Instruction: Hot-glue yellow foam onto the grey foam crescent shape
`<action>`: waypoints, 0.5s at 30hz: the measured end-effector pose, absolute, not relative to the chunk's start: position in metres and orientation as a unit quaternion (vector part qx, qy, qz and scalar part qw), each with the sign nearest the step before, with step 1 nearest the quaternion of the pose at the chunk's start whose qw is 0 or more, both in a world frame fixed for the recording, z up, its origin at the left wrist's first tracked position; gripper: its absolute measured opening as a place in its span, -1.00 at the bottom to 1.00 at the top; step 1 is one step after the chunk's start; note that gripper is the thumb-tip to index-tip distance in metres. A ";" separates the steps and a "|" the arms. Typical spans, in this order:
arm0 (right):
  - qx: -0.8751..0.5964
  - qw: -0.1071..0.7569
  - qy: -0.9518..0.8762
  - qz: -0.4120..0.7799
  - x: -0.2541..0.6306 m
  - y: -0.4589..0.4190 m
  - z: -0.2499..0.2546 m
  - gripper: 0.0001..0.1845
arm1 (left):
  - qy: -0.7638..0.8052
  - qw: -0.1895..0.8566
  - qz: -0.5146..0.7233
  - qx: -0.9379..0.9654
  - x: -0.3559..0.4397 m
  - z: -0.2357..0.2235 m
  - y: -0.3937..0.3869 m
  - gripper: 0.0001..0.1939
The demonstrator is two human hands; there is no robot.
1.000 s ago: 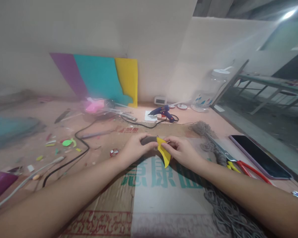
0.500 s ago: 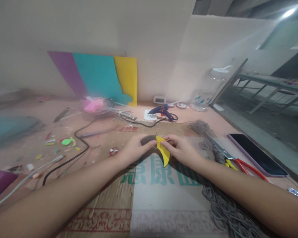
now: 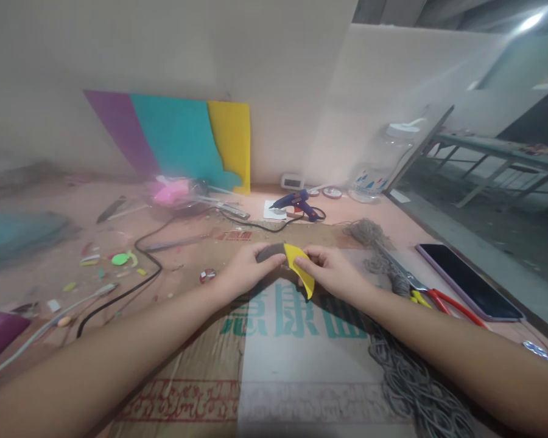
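My left hand [image 3: 241,269] is closed on a dark grey curved piece [image 3: 271,250], thumb along its near side. Against the right end of that piece lies a curved strip of yellow craft sheet [image 3: 301,267]. My right hand [image 3: 331,267] pinches the yellow strip between thumb and fingers; its lower tip hangs free and bends down. Whether the grey and yellow parts are stuck together I cannot tell. Both hands are over the printed cardboard [image 3: 274,359]. Beyond them a blue glue gun [image 3: 295,199] rests beside a small white paper [image 3: 274,210].
Grey yarn [image 3: 411,383] runs along the right, beside red-handled scissors [image 3: 438,298] and a phone [image 3: 468,280]. A clear bottle [image 3: 374,176] stands at the back right. Purple, teal and yellow sheets [image 3: 178,137] lean on the wall. Scraps and a black cord [image 3: 151,258] lie left.
The yellow strip has turned slightly, its lower tip swinging to the right and up. More of the grey piece's face shows. Both hands keep their hold, and the view has shifted slightly.
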State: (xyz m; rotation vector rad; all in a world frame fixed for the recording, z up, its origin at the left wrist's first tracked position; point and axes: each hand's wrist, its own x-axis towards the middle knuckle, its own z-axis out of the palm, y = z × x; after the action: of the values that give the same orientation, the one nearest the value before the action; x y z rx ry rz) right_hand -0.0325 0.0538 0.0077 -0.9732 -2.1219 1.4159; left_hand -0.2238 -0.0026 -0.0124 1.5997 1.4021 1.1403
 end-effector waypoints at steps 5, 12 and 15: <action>-0.347 0.208 -0.771 0.492 -0.032 0.053 0.008 -0.75 | 0.546 0.333 0.443 0.629 -0.224 -0.013 0.000 -0.64; -0.330 0.204 -0.785 0.483 -0.034 0.051 0.009 -0.74 | 0.572 0.306 0.420 0.635 -0.222 -0.011 -0.003 -0.62; -0.328 0.205 -0.787 0.480 -0.033 0.051 0.009 -0.74 | 0.560 0.303 0.425 0.643 -0.222 -0.011 -0.003 -0.64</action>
State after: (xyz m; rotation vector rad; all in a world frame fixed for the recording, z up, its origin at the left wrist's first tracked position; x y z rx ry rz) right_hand -0.0331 0.0512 0.0093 -0.9147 -2.1936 1.3393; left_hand -0.2218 -0.0030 -0.0112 1.7058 1.4856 1.1258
